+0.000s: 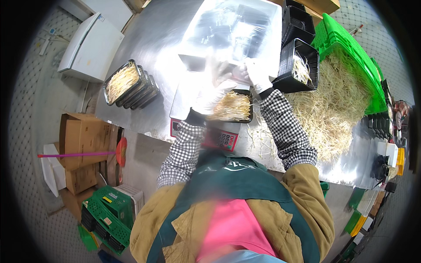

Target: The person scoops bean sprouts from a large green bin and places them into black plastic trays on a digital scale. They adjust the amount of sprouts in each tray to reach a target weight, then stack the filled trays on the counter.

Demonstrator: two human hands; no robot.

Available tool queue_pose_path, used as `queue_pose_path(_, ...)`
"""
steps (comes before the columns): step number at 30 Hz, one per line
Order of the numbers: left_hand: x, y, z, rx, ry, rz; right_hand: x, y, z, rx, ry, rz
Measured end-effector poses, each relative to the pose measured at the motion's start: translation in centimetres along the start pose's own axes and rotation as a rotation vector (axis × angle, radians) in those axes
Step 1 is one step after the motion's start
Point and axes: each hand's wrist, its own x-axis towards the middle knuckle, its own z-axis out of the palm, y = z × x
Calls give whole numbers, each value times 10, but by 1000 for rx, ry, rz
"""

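Observation:
A black plastic tray [251, 110] filled with bean sprouts [232, 107] sits over a red digital scale [223, 139] with a pale weighing plate [184, 98]. My left hand [210, 97], in a white glove, is at the tray's left side, with its fingers over the far left corner. Glare and blur hide whether it grips anything. Beyond the tray, my right hand [256, 75], also gloved in white, has its fingers bent beside the near edge of a white foam box [276, 39]. What lies between those fingers is washed out.
A large heap of sprouts [332, 98] spills from a tipped green crate [355, 56] at the right. Nested black trays [286, 70] stand beside it, some sprouts in the front one. Stacked filled trays [131, 87] are at the left on the steel table [131, 120].

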Motion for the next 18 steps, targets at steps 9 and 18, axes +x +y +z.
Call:
queue_pose_path(9,22,0,-48,-248,69,158,-33,-20,39,197,-219,94)
queue_pose_path(18,16,40,-85,-295,709,-125,63,37,-65,611,110,49)
